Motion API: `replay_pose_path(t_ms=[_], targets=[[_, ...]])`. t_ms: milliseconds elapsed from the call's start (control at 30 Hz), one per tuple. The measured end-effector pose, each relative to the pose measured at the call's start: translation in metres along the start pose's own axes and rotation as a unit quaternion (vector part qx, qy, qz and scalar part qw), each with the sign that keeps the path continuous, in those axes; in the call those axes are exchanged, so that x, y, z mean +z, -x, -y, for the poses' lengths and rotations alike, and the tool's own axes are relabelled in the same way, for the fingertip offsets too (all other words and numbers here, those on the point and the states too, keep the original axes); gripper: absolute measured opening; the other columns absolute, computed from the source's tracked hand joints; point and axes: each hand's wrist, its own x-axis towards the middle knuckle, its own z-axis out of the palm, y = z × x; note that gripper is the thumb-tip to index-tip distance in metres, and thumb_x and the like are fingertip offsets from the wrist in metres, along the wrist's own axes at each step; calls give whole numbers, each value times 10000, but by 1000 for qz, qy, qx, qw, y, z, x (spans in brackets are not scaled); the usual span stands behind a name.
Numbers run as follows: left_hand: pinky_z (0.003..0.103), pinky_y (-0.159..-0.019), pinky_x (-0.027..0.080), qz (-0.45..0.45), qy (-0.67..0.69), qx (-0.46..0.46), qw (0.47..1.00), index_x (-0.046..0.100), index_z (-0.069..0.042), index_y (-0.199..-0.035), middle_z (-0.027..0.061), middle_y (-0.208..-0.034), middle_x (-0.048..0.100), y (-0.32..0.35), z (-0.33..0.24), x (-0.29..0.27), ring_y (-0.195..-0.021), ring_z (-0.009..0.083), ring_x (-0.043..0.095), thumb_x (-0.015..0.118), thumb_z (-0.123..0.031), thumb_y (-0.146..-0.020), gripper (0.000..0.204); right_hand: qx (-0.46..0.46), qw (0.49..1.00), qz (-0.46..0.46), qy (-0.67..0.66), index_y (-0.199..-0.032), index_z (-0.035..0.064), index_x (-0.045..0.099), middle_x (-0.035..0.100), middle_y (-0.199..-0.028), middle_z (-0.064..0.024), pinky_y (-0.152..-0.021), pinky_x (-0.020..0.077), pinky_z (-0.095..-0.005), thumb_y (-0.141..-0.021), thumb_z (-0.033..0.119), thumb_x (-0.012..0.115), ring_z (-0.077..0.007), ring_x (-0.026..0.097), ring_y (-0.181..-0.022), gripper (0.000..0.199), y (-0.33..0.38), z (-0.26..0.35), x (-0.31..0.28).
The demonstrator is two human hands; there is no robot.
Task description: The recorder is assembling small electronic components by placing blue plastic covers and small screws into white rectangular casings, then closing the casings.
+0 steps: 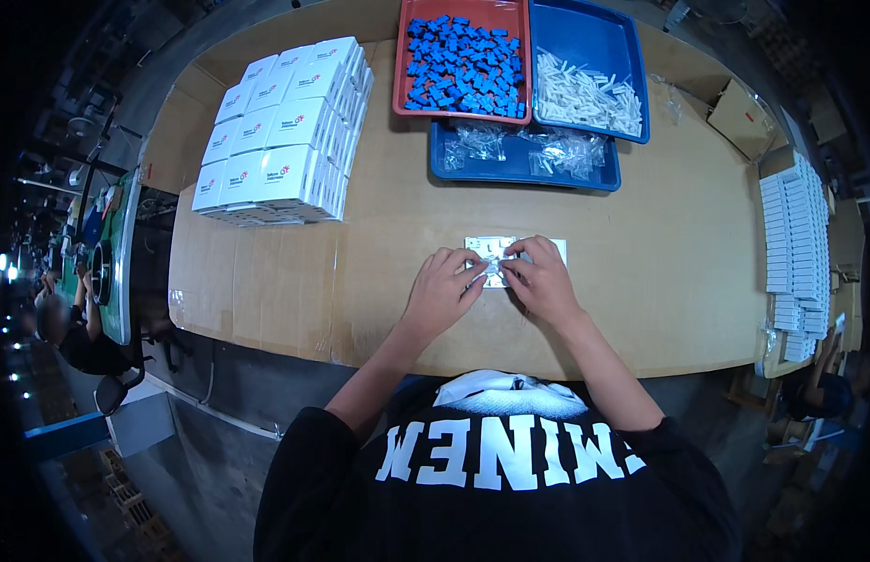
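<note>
A flat white plastic housing with small raised details lies on the cardboard-covered table in front of me. My left hand comes at its left side, fingers curled and thumb close to the fingertips. From the right, my right hand bends over the same piece in a similar pinch. The fingertips of both hands meet near the middle of the housing, at something small and pale that they largely hide. Beside the right hand, a plain white flat part shows from behind the fingers.
White boxes are stacked at the left. Toward the back stand a red tray of blue parts, a blue tray of white sticks and a lower blue tray of clear bags. White pieces are piled along the right edge.
</note>
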Motion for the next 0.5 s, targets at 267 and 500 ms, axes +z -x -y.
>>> replay_pose_path(t_ms=[267, 500], targets=[[404, -918, 465, 2, -36, 51, 998, 707, -81, -1195, 41, -1153, 667, 13, 4, 1, -1064, 253, 600, 721, -164, -890, 317, -19, 992, 101, 68, -939, 65, 765, 662, -1020, -56, -1020, 426, -459, -830, 91, 744, -252, 598, -1021, 114, -5, -2, -9], [419, -933, 461, -11, -35, 52, 998, 691, -61, -1178, 50, -1188, 653, 17, 2, 7, -1081, 261, 597, 740, -182, -876, 329, -21, 989, 114, 90, -946, 70, 758, 653, -973, -43, -999, 428, -455, -830, 95, 732, -245, 607, -1006, 121, -5, 6, -8]])
